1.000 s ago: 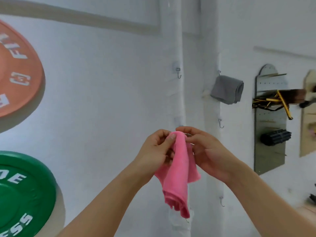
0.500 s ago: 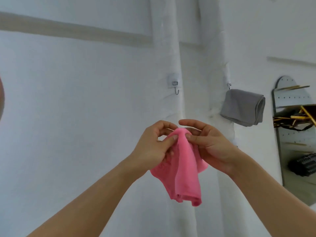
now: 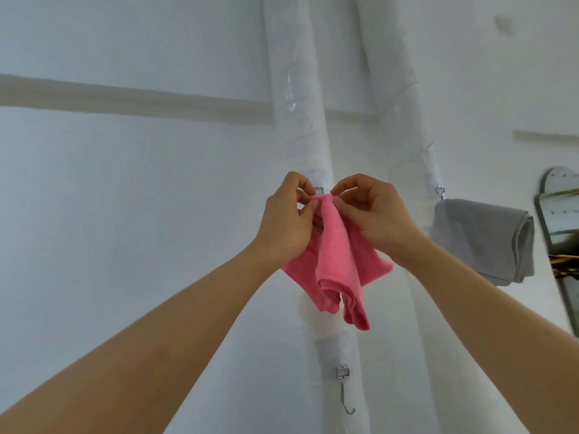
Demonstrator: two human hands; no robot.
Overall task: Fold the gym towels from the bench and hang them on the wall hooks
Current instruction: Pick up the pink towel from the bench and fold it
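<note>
Two bare hands meet at the centre of the frame, both pinching the top of a pink towel (image 3: 336, 261). The left hand (image 3: 286, 223) grips the cloth's upper edge from the left with thumb and curled fingers; the right hand (image 3: 372, 214) pinches the same bunched top from the right, its fingertips (image 3: 340, 203) pressed against the fabric. The towel hangs down from that pinch in loose folds, its lower corners dangling just below centre, in front of a white wrapped pipe (image 3: 300, 120) that runs up the wall.

Directly behind the pinched top, between the two hands, the metal plate of a wall hook (image 3: 318, 191) shows on the pipe; the hook's own bend is hidden, so I cannot tell whether the towel is already caught on it. Lower down the same pipe, near the bottom centre, an empty hook (image 3: 344, 389) hangs free. At centre right, a grey towel (image 3: 482, 239), folded, hangs from another hook (image 3: 441, 191) on a second white pipe (image 3: 404, 120). At the right edge, part of a grey pegboard (image 3: 560, 189) with yellow-tipped items is visible. A white wall (image 3: 125, 214) fills the left half.
</note>
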